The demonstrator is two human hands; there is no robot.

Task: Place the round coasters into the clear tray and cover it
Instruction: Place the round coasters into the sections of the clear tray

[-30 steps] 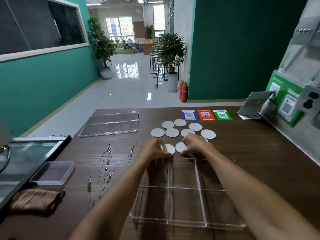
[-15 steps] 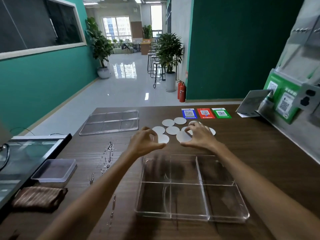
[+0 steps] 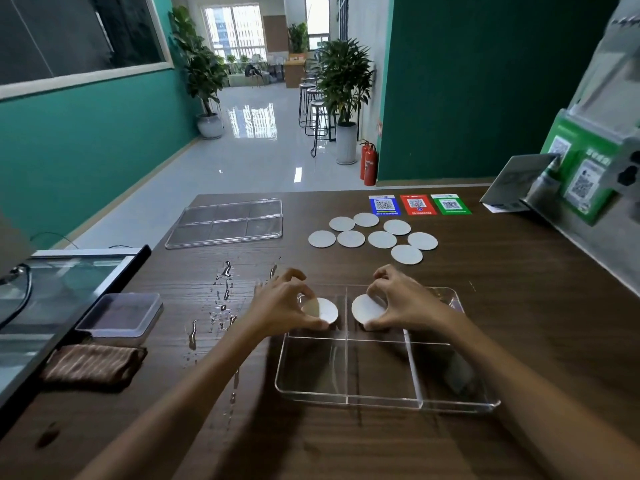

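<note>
Head view: both hands over the far row of the clear tray [image 3: 450, 405]. Left hand [image 3: 282, 306] pinches one round white coaster [image 3: 323, 310] between thumb and curled fingers, disc tilted, held above the far-left compartment. Right hand [image 3: 403, 301] pinches a second coaster [image 3: 365, 310] the same way, over the far-middle compartment, just right of the centre divider. Each coaster sits on the inner side of its hand, toward the divider, faces angled up at the camera. Can't tell if either edge is touching the tray floor yet.

Key relation: each disc is almost directly above its own cell, so the drop looks like a short lowering and flattening, not a reach. Discs are round, no long axis to align, only tilt to level out.

Eight loose coasters [image 3: 381, 239] lie flat in a cluster beyond the tray, nearer the right hand. The clear lid [image 3: 225, 221] lies flat far left on the wooden table [image 3: 519, 306], closer to the left hand. Near compartments look empty. Judged early in the task; covering not yet begun.
</note>
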